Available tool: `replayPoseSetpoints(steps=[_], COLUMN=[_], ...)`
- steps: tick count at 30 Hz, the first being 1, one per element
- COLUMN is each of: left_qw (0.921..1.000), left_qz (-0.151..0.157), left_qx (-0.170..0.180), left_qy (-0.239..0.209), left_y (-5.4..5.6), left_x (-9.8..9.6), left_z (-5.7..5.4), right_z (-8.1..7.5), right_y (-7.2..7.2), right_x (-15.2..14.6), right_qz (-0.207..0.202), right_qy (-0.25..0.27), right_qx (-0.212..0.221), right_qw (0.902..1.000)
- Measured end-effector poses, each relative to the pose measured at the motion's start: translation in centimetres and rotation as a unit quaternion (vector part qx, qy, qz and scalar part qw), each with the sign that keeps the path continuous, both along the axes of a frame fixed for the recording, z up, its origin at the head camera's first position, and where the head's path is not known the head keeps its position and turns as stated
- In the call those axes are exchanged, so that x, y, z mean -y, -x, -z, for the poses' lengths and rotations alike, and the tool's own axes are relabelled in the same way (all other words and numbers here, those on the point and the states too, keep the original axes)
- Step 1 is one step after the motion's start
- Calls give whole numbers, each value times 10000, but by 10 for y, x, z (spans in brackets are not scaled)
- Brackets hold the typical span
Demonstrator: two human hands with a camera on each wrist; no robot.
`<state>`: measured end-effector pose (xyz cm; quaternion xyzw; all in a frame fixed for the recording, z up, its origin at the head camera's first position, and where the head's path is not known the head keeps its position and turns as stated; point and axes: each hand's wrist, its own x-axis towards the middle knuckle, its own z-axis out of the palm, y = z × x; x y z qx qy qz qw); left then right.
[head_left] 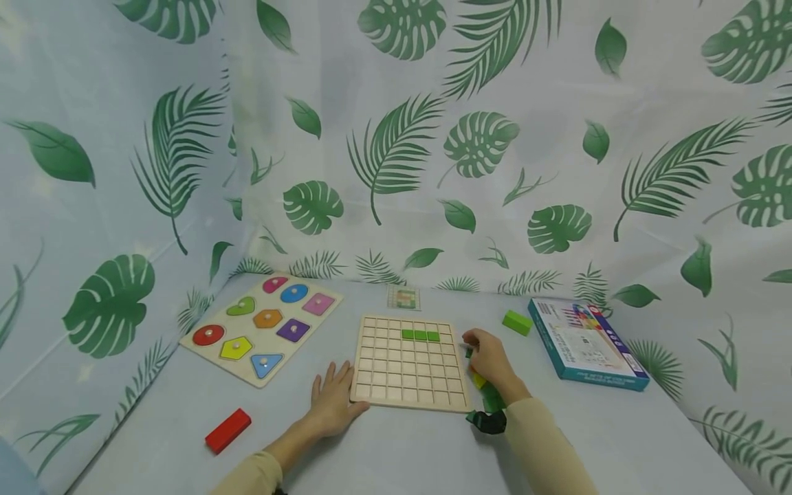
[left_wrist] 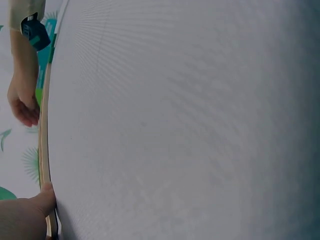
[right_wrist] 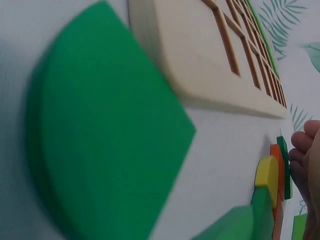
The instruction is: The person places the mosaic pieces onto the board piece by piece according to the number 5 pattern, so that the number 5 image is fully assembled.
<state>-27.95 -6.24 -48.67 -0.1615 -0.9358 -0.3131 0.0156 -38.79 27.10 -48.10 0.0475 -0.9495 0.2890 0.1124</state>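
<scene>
In the head view, a pale wooden square board with a grid of recesses (head_left: 408,375) lies on the white cloth, three bright-green squares (head_left: 421,335) in a row towards its far edge; the left hand (head_left: 333,402) rests fingers spread at the board's near left corner, and the right hand (head_left: 491,357) bends its fingers over loose pieces just beside the board's right edge, though whether it has hold of one is hidden. In the left wrist view, the left thumb (left_wrist: 46,199) lies against the board's edge; light sideways pressure there should probably be enough to stop sliding. In the right wrist view, a dark-green flat wedge (right_wrist: 105,120) fills the foreground beside the board's corner, and further along its side a yellow rounded piece (right_wrist: 267,172), an orange-red piece (right_wrist: 280,165) and a thin dark-green piece (right_wrist: 286,165) crowd together, near the right fingertips (right_wrist: 296,155). Pinching one by its sides seems safest; raking across could scatter its neighbours.
</scene>
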Motion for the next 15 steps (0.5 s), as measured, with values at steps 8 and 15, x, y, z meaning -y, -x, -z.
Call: replayPoseSetpoints(steps=[8,15], left_qw=[9999,9999], left_qz=[13,54], left_qx=[-34,-38], left_qy=[-102,-125], left_y=[0,-2], left_x=[1,1], left_z=[-2,-2], right_z=[-3,-4], right_y=[-4,-8], right_x=[-9,-7], right_qz=[-242,-241], right_qy=[-227,-373], right_qx=[-218,-178], right_qw=[9992,9989])
